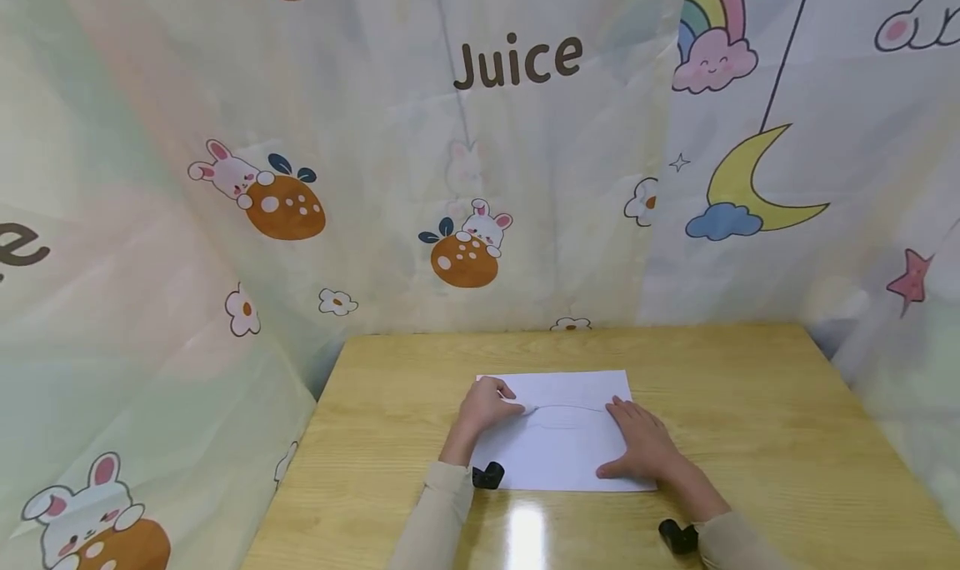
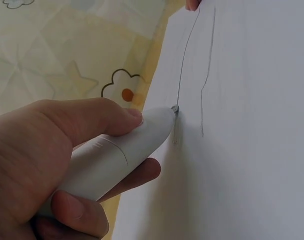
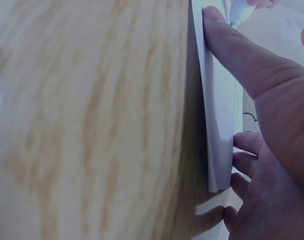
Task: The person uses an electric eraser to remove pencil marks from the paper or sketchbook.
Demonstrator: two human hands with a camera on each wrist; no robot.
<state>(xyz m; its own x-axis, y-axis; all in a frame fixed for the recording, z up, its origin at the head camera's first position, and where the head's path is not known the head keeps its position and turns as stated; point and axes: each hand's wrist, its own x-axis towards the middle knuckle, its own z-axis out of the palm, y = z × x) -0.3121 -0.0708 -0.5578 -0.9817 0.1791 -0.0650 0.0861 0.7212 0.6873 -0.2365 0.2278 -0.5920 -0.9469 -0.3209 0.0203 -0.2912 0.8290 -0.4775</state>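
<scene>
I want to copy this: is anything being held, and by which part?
The left hand holds a white pen-shaped tool by its body, behind the tip. The right hand rests on the paper.

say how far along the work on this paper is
Already there: two thin lines on the paper, where the right hand rests. In hand: the left hand grips a white pen-shaped tool, its tip at one line's end. Remaining: probably more along these lines; the other ends apart from the tip. Whether the tool draws or erases is unclear.
</scene>
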